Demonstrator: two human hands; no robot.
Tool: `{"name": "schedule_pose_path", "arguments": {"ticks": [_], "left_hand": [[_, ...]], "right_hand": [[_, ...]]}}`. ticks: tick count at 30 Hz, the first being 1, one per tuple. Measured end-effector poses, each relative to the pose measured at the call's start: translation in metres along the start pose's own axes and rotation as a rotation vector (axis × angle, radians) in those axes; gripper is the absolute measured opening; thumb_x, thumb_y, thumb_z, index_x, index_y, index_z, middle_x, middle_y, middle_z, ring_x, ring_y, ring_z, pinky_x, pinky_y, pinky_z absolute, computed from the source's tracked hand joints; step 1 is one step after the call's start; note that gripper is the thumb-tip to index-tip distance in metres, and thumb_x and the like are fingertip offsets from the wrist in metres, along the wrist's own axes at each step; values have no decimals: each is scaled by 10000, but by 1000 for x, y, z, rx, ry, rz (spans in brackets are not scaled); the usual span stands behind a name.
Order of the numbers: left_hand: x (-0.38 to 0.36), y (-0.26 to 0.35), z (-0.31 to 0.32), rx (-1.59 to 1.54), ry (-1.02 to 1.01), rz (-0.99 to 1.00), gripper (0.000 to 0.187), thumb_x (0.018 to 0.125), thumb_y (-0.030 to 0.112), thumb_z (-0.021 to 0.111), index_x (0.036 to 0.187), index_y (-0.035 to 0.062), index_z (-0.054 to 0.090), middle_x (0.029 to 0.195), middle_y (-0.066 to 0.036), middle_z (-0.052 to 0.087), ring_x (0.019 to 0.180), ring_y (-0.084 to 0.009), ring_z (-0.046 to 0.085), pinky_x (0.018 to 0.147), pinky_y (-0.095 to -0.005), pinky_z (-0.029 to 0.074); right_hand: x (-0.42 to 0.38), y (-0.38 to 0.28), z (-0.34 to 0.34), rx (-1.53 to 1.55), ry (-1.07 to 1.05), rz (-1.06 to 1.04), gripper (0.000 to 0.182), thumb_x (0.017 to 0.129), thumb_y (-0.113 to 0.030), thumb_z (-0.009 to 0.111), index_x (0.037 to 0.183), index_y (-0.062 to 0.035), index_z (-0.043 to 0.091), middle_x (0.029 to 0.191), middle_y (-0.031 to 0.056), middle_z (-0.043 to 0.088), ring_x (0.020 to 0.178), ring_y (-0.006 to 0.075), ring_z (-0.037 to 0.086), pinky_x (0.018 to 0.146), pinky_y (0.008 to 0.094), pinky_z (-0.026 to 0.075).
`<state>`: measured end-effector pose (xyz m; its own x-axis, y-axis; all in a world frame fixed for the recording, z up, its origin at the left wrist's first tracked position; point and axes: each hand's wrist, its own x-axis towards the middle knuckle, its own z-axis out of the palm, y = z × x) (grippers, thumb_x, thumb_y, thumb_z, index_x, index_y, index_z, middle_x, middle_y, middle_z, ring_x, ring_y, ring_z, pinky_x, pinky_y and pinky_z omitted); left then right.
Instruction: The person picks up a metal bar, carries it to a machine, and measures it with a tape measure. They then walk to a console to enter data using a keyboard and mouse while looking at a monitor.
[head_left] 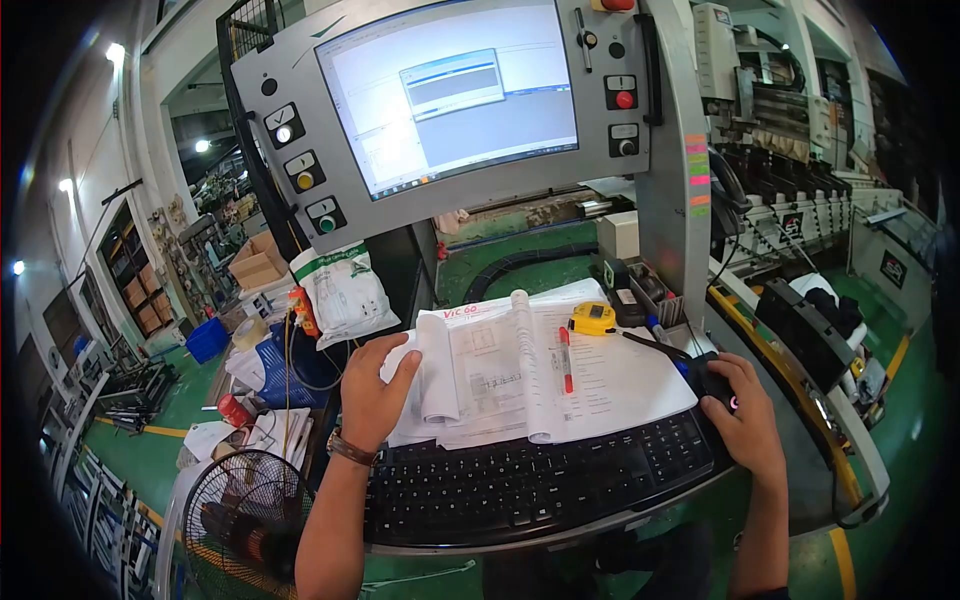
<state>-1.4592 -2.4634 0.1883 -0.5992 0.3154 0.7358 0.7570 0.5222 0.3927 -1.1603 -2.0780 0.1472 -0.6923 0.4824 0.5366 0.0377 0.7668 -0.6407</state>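
My right hand (743, 410) rests over a black computer mouse (712, 378) at the right end of the black keyboard (530, 480), with its fingers wrapped on it. My left hand (376, 392), with a bracelet at the wrist, is raised beside the rolled edge of the papers (480, 370); its thumb and fingers are apart and it holds nothing. A red marker (566, 362) lies on the papers, near a yellow tape measure (592, 318). Above them, the monitor (450, 95) shows a small dialog window.
Buttons line the grey control panel (608, 150). A white plastic bag (343, 292) hangs below it on the left. A black fan (248, 520) stands at lower left, near a red can (234, 410). Machinery with a yellow rail (790, 375) stands at right.
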Motion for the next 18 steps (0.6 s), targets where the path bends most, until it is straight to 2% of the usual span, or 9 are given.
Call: {"name": "schedule_pose_path", "arguments": {"ticks": [13, 18], "left_hand": [[1, -1, -3, -31, 21, 8, 324, 997, 251, 801, 1238, 36, 781, 1211, -160, 790, 1146, -351, 718, 1010, -446, 548], [4, -2, -18, -28, 90, -19, 337, 1002, 238, 800, 1268, 31, 772, 1195, -157, 783, 1084, -303, 712, 944, -403, 544]], "right_hand": [[0, 2, 0, 3, 5, -5, 481, 926, -126, 741, 1386, -17, 651, 1490, 189, 620, 1288, 396, 665, 1041, 438, 539], [0, 2, -1, 11, -3, 8, 473, 923, -122, 742, 1375, -13, 658, 1481, 196, 624, 1306, 405, 657, 1060, 443, 532]]}}
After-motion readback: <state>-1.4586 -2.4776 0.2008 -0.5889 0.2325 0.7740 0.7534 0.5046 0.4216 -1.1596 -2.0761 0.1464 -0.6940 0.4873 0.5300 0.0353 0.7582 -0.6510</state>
